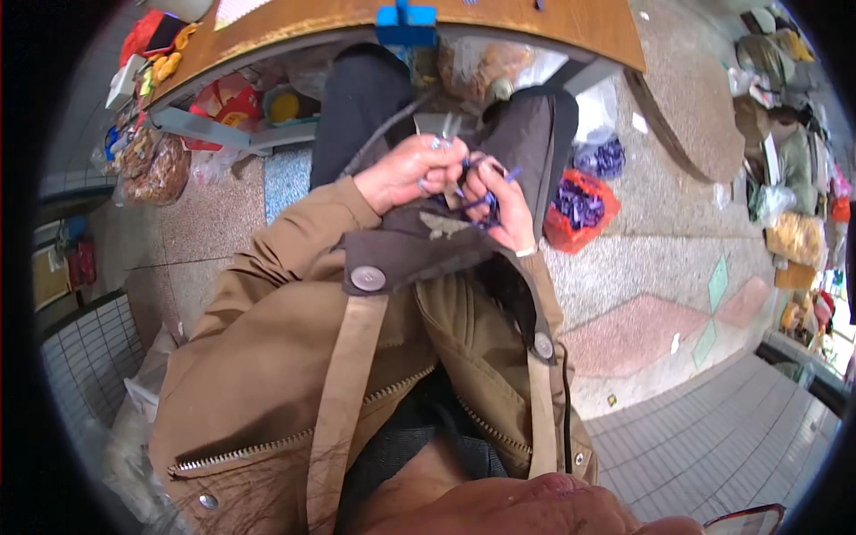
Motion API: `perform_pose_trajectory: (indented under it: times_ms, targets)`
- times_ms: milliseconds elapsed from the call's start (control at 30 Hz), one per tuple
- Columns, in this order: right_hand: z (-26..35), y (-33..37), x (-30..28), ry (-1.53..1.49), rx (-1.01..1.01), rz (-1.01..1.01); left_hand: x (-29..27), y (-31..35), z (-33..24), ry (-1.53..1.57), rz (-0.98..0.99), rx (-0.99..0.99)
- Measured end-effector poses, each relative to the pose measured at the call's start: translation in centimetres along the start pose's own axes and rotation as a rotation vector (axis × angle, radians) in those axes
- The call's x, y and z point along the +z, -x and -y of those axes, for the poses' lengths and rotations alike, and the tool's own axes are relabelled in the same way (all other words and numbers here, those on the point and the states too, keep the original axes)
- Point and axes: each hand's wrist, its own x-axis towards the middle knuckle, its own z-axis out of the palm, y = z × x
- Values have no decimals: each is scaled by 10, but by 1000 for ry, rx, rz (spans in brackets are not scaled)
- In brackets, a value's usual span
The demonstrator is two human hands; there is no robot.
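Note:
Over my lap, my left hand (417, 169) is closed, its thumb and finger pinched together. A small pale, shiny piece (448, 129) sticks up past its fingertips; its kind cannot be made out. Close beside it, almost touching, my right hand (499, 198) has its fingers curled around thin purple strips (512, 174), whose ends poke out between the fingers. More purple bits show below the hands, against the dark apron (419, 250). To the right of my knee, a red plastic bag (584, 234) stands open, filled with similar purple pieces (578, 203).
A wooden table (535, 25) with a blue clamp-like fitting (406, 25) spans the front. Beneath it are a clear bag of brown pieces (481, 67) and a yellow-filled container (284, 107). Another clear bag (599, 159) holds purple pieces. Piled bags (794, 236) line the right.

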Motion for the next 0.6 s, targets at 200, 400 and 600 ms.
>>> perform_pose_trajectory:
  times_ms: [200,400,600]
  targets:
    - [-9,-1,-8,52,-51,-55,-2,-2,8,-49,-85,-71]
    - [-12,-5,-9,68,-145,-106,0,-1,10,-120,-139,-8]
    - [-12,-4,-11,102,-274,-145,6,2,11,-231,-138,49]
